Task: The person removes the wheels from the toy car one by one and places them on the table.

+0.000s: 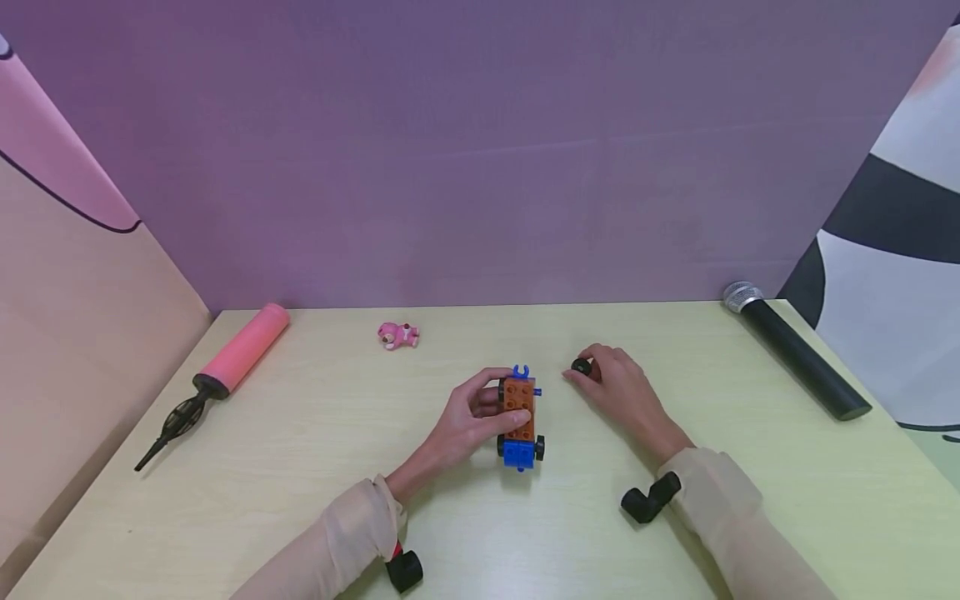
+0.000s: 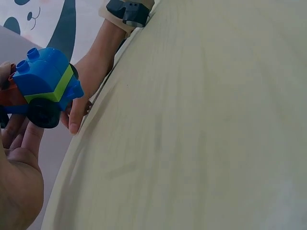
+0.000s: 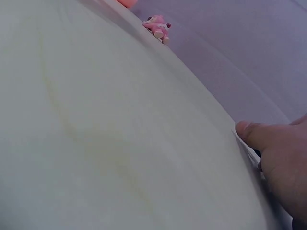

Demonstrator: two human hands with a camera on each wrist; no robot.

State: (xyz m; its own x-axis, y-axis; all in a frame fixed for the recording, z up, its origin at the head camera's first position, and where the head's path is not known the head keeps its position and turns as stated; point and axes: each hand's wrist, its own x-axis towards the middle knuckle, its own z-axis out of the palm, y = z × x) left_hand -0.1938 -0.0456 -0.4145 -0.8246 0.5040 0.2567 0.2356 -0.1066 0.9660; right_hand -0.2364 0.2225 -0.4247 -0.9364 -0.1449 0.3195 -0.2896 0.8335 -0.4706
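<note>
My left hand (image 1: 468, 421) grips a toy block car (image 1: 518, 452) above the table, thumb lying across its orange-brown studded body. Blue blocks form one end, and a blue hook sticks out at the far end. Black wheels show at several corners; at the far right corner a bare blue axle peg (image 1: 537, 392) pokes out. In the left wrist view the car's blue block (image 2: 45, 69) sits over a lime-green layer. To the right of the car, my right hand (image 1: 622, 396) pinches a small black wheel (image 1: 581, 366) between thumb and fingers, low over the table.
A pink bear figurine (image 1: 398, 335) lies near the table's back edge. At the left rests a pink hand pump (image 1: 246, 350) with a black nozzle. A black microphone (image 1: 802, 354) lies at the right. Behind the table (image 1: 300, 500) stands a purple wall (image 1: 480, 167).
</note>
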